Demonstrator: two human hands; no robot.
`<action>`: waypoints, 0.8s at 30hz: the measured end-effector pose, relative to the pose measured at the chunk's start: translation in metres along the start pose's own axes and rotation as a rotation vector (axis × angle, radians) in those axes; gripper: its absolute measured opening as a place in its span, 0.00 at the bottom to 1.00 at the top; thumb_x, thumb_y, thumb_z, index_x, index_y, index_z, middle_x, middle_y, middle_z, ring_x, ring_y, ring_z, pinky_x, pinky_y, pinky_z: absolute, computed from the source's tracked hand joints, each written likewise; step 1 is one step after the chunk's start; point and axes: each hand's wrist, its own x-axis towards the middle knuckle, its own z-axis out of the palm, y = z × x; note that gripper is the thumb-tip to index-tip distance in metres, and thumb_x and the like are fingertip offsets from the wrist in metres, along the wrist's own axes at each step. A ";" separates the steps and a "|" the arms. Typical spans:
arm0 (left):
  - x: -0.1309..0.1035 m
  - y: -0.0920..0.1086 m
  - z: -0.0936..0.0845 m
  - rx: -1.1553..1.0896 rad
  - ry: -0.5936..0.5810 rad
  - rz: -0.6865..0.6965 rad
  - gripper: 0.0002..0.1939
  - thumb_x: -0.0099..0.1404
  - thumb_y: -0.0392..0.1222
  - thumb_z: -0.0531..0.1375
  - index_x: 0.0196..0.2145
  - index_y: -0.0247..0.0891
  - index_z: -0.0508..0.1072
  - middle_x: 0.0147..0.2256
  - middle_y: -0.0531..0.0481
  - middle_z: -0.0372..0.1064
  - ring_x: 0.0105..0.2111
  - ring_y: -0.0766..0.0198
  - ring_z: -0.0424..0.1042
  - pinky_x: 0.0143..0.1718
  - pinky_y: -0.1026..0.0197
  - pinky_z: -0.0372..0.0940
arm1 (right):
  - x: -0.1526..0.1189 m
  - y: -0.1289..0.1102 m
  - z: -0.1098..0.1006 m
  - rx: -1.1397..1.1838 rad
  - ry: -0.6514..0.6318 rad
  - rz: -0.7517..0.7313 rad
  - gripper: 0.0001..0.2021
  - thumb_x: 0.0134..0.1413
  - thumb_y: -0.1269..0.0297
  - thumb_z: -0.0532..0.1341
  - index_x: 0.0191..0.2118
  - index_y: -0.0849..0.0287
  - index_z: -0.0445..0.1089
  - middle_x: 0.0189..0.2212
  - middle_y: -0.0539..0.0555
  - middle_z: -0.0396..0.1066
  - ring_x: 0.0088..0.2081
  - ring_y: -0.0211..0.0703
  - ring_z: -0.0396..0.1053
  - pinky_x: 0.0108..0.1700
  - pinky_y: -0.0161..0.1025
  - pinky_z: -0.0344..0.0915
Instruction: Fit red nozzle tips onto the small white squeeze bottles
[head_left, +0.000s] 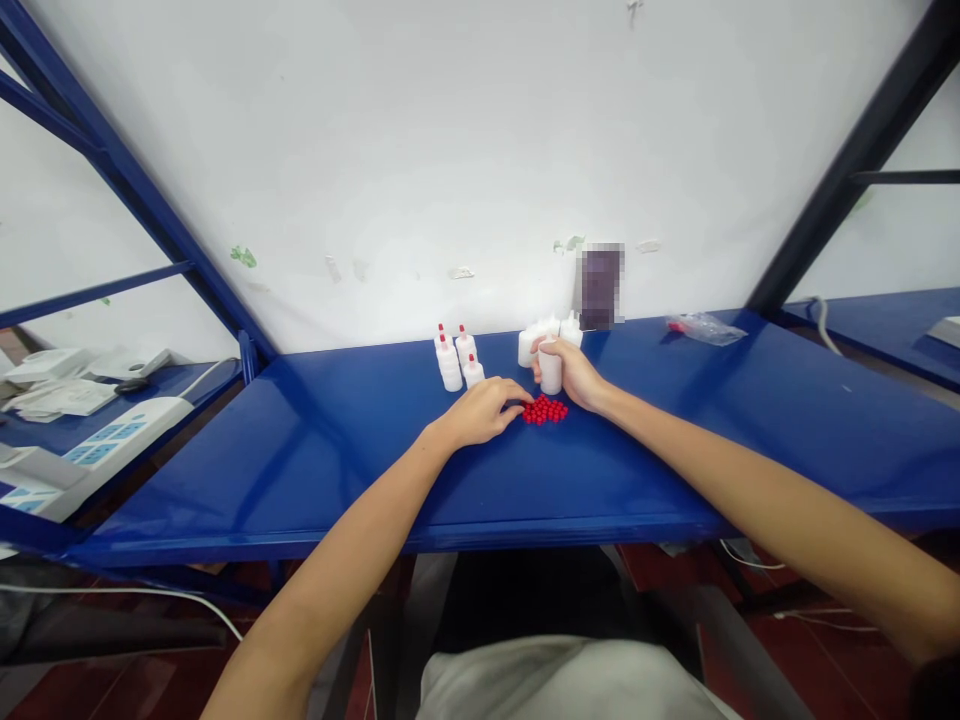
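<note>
A small heap of red caps lies on the blue table. My left hand reaches its left edge, with thumb and forefinger apart and the fingertips touching or close to the caps. My right hand is closed around a white squeeze bottle, held upright just behind the heap; the bottle's top is partly covered by my fingers. Beyond that hand stand several more white bottles, partly hidden. To the left is a group of white bottles with red tips, all upright.
A clear plastic bag with something red in it lies at the back right. A blurred dark object leans against the wall. Blue frame posts rise at both sides. White parts lie on the neighbouring left table.
</note>
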 end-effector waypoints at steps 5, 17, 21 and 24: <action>0.000 0.000 -0.001 -0.028 0.012 -0.019 0.11 0.67 0.33 0.58 0.45 0.36 0.76 0.45 0.45 0.77 0.46 0.57 0.74 0.52 0.53 0.66 | 0.001 -0.006 -0.008 -0.225 0.029 -0.015 0.10 0.48 0.57 0.59 0.32 0.58 0.68 0.19 0.49 0.66 0.21 0.39 0.63 0.24 0.36 0.59; 0.000 -0.002 0.004 -0.107 0.034 -0.011 0.12 0.68 0.33 0.57 0.47 0.36 0.76 0.47 0.45 0.77 0.47 0.59 0.74 0.53 0.54 0.67 | -0.005 -0.013 -0.012 -0.586 0.043 -0.094 0.09 0.54 0.58 0.57 0.35 0.59 0.67 0.20 0.49 0.70 0.20 0.38 0.64 0.25 0.35 0.59; 0.001 -0.001 0.003 -0.107 0.030 -0.014 0.11 0.68 0.33 0.57 0.45 0.36 0.77 0.44 0.45 0.77 0.45 0.59 0.75 0.52 0.54 0.68 | -0.003 -0.009 -0.015 -0.550 0.017 -0.113 0.10 0.55 0.57 0.57 0.41 0.56 0.63 0.22 0.47 0.71 0.19 0.37 0.63 0.24 0.34 0.59; 0.002 -0.001 0.002 -0.111 0.031 -0.036 0.11 0.67 0.33 0.58 0.44 0.37 0.78 0.43 0.45 0.78 0.42 0.60 0.75 0.49 0.55 0.69 | -0.003 -0.010 -0.016 -0.567 -0.019 -0.135 0.11 0.56 0.55 0.57 0.41 0.55 0.63 0.22 0.46 0.70 0.19 0.37 0.62 0.24 0.35 0.59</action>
